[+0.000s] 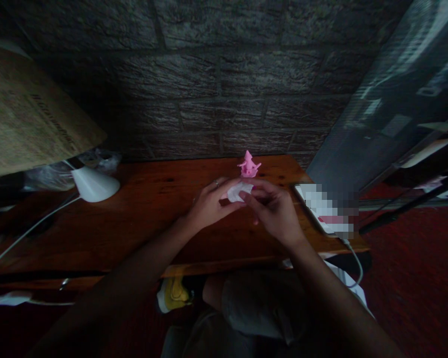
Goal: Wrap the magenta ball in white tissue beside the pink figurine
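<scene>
Between my two hands is a small white piece that looks like tissue or paper (239, 192). My left hand (214, 201), with a ring on one finger, is closed around its left side. The thumb and fingers of my right hand (274, 206) pinch it from the right. A bit of pink shows by the right fingers; I cannot tell what it is. Just beyond my hands a pink pointed figurine (248, 165) stands upright on the wooden table (153, 214), its base partly hidden by my fingers.
A white lamp base (95, 184) with a cable stands at the left, under a large brown paper bag or shade (33, 109). To the right lies a tablet-like device (323, 209) with a cable plugged in. A stone wall (194, 74) rises behind the table.
</scene>
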`<state>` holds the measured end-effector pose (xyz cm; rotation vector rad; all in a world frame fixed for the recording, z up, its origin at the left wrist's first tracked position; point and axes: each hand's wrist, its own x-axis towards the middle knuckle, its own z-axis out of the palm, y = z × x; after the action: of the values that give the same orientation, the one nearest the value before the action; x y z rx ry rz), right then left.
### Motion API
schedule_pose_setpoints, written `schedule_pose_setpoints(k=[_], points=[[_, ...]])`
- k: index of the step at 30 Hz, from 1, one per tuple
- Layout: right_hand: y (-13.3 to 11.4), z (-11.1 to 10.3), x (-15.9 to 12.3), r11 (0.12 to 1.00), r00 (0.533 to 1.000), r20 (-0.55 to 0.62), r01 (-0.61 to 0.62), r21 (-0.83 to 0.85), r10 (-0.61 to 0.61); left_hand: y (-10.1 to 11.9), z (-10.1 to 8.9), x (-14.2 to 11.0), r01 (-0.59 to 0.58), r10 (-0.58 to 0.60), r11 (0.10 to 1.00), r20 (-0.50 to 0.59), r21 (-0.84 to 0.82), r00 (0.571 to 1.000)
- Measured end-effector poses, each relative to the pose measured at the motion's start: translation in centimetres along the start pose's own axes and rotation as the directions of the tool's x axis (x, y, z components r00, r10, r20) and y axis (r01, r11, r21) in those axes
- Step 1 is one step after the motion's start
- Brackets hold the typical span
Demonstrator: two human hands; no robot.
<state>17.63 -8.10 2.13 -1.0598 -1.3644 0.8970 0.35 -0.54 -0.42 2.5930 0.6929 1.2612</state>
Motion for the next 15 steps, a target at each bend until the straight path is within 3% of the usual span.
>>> schedule_pose_setpoints(k=[2, 5, 8, 11, 13, 15], points=[[-0.1, -0.1, -0.2, 0.999, 0.999, -0.020, 0.029, -0.022, -0.030, 0.2, -0.1, 0.2, -0.002, 0.001, 0.997, -0.010, -0.084, 1.000], [-0.4, -0.3, -0.7, 0.985, 0.976, -0.150, 0.143, -0.093, -0.156, 0.5, -0.3, 0.4, 0.042, -0.057, 0.972, -0.058, -0.233, 0.997], [-0.7, -0.6, -1.1, 0.941, 0.900, -0.302, 0.256, -0.221, -0.315, 0.5, -0.4, 0.6, 0.070, -0.114, 0.934, -0.107, -0.352, 0.988], [-0.7, -0.7, -1.1, 0.920, 0.844, -0.381, 0.298, -0.253, -0.378, 0.1, -0.4, 0.6, 0.045, -0.103, 0.919, -0.127, -0.393, 0.987], [-0.6, -0.8, -1.0, 0.925, 0.844, -0.386, 0.308, -0.221, -0.373, -0.2, -0.3, 0.5, 0.037, -0.089, 0.918, -0.115, -0.394, 0.989], [-0.4, -0.7, -0.7, 0.941, 0.874, -0.352, 0.287, -0.180, -0.334, -0.5, -0.2, 0.5, 0.028, -0.076, 0.923, -0.111, -0.383, 0.991]])
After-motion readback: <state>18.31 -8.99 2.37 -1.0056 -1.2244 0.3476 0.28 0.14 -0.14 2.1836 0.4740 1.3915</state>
